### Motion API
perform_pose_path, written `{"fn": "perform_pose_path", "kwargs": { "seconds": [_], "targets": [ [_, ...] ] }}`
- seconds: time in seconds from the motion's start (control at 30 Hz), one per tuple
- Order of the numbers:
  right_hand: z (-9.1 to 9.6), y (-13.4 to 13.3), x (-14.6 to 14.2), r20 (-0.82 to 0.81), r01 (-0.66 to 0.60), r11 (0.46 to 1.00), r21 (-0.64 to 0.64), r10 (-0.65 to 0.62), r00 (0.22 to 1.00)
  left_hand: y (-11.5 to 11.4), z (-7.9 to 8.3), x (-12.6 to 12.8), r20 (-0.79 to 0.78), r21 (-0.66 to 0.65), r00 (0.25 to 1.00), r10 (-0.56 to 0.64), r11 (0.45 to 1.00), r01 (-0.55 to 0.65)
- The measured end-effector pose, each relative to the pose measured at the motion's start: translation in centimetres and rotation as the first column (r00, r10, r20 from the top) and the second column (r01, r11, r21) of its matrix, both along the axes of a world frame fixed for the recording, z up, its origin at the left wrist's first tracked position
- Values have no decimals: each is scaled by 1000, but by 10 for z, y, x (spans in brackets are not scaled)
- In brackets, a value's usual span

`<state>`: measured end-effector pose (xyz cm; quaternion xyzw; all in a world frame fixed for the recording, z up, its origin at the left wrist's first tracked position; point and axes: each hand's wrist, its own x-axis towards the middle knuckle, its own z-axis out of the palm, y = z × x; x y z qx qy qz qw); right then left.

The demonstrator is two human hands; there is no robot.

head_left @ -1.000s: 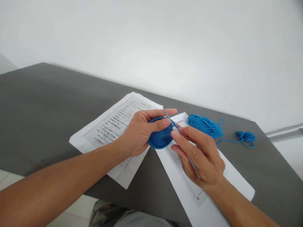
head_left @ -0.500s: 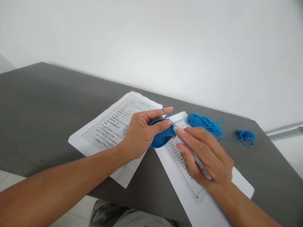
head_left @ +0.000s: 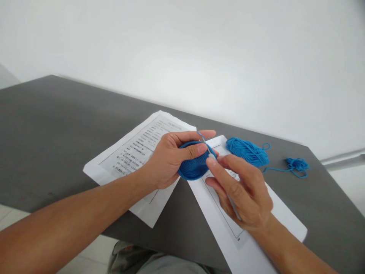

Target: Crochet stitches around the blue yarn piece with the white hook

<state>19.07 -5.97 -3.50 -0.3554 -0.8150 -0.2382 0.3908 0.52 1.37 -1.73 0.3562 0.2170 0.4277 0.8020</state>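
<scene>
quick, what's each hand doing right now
Left hand: closed on the blue crochet piece, yarn over its index finger.
Right hand: closed on the crochet hook.

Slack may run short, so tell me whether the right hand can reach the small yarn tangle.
Probably yes: nothing stands between the right hand and the small yarn tangle, though that hand holds the crochet hook.

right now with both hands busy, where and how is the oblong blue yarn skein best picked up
Probably by the middle of the oblong blue yarn skein, from above, gripping across its narrow width, since it lies longer than wide. The person's right hand is on its near side, and a thin blue yarn loop juts at its right end.
</scene>
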Motion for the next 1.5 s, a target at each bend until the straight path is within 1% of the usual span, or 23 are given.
{"fn": "perform_pose_path", "kwargs": {
  "seconds": [0.1, 0.33, 0.5, 0.67, 0.83, 0.93, 1.03, 1.17, 1.3, 1.5],
  "targets": [
    [1, 0, 3, -16, -29, 1000, -12, 29, 999, 1, 0, -1, 48, 0, 997, -60, 998, 60],
    [1, 2, 9, -41, -75, 996, -40, 74, 996, 3, -1, -2, 51, 15, 993, -104, 995, 103],
    [0, -1, 5, -75, -65, 996, -65, 60, 995, 2, 0, -1, 23, 14, 996, -80, 997, 80],
    [-3, -1, -3, -122, -44, 998, -34, 39, 992, -1, 2, 0, 24, 3, 999, -46, 999, 46],
    [-2, 1, 2, -106, -90, 996, -28, 87, 991, -1, 0, -1, 20, 2, 998, -66, 998, 66],
    [0, 1, 8, -65, -92, 993, -69, 87, 994, 1, -2, -3, -8, 5, 997, -72, 997, 72],
    [4, 0, 13, -60, -87, 988, -124, 80, 995, 5, -3, -6, -51, 25, 996, -67, 997, 68],
    [11, 2, 17, -113, -174, 963, -204, 153, 982, 10, 0, -8, -115, 52, 992, -58, 997, 64],
    [18, 5, 20, -192, -236, 939, -249, 191, 963, 15, 2, -10, -148, 17, 984, -99, 995, 102],
    [24, 7, 30, -177, -276, 911, -307, 230, 957, 18, -1, -13, -177, 25, 974, -140, 989, 147]
  ]
}}
